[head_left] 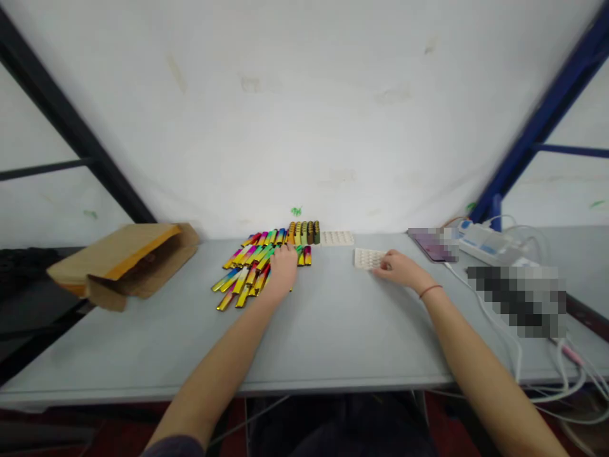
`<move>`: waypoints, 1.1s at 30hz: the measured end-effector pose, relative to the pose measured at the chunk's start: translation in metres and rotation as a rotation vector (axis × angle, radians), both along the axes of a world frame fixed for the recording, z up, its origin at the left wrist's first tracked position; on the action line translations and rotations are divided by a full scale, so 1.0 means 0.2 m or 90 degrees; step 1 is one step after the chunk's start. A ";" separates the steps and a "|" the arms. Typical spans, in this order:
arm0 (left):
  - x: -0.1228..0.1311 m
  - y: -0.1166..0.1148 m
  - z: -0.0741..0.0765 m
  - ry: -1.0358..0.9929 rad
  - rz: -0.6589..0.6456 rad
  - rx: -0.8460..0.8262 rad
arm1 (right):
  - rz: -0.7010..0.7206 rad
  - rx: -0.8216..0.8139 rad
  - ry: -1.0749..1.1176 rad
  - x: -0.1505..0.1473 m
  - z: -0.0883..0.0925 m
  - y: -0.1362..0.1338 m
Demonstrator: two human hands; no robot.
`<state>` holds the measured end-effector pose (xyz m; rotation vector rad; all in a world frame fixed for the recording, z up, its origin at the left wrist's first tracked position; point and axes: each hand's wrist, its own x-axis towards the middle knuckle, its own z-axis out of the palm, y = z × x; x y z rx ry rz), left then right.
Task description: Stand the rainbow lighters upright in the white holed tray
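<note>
Over the right part of a spread of shiny, flat, rainbow-and-gold metallic sleeves [241, 279] is my left hand [285, 261], its fingers bent and close together. Whatever lies under those fingers is hidden. On the right, my right hand [400, 270] pinches the near right corner of a small white tray with rows of round bumps or cells [367, 258]. A second white tray [337, 238] of the same kind lies by the wall. Just left of it, several gold and dark pieces [304, 232] stand upright in rows.
An opened brown cardboard envelope [128, 257] lies on the left of the grey table [342, 343]. To the right are a phone [428, 244], a white power strip [490, 244] and white cables [495, 320]. Behind the table rises a white wall [304, 127].
</note>
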<state>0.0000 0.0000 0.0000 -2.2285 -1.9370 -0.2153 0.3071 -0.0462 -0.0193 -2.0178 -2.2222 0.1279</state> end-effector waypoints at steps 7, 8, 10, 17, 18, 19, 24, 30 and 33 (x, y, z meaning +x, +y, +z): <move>-0.02 0.01 -0.03 0.026 -0.030 -0.010 | -0.001 0.002 -0.009 -0.01 0.01 -0.01; -0.02 0.01 -0.04 0.025 -0.035 -0.009 | -0.001 0.003 -0.008 -0.01 0.01 -0.01; -0.03 0.01 -0.04 0.021 -0.049 -0.011 | -0.001 0.005 -0.004 -0.01 0.00 0.00; -0.02 0.01 -0.03 -0.014 -0.052 -0.028 | -0.001 0.004 0.001 -0.01 0.00 0.00; -0.02 0.01 -0.04 -0.017 -0.053 -0.024 | -0.002 0.004 -0.001 -0.01 0.00 0.00; -0.03 0.02 -0.05 -0.017 -0.051 -0.017 | -0.003 0.003 -0.003 -0.01 0.00 0.00; -0.04 0.03 -0.08 -0.042 -0.057 0.021 | -0.001 0.004 -0.009 -0.01 0.00 0.00; 0.00 0.02 -0.06 -0.460 -0.153 -0.043 | 0.072 -0.010 0.010 -0.02 0.02 0.01; 0.04 0.00 -0.04 -0.771 -0.125 -0.229 | 0.129 -0.027 0.082 -0.04 0.03 0.00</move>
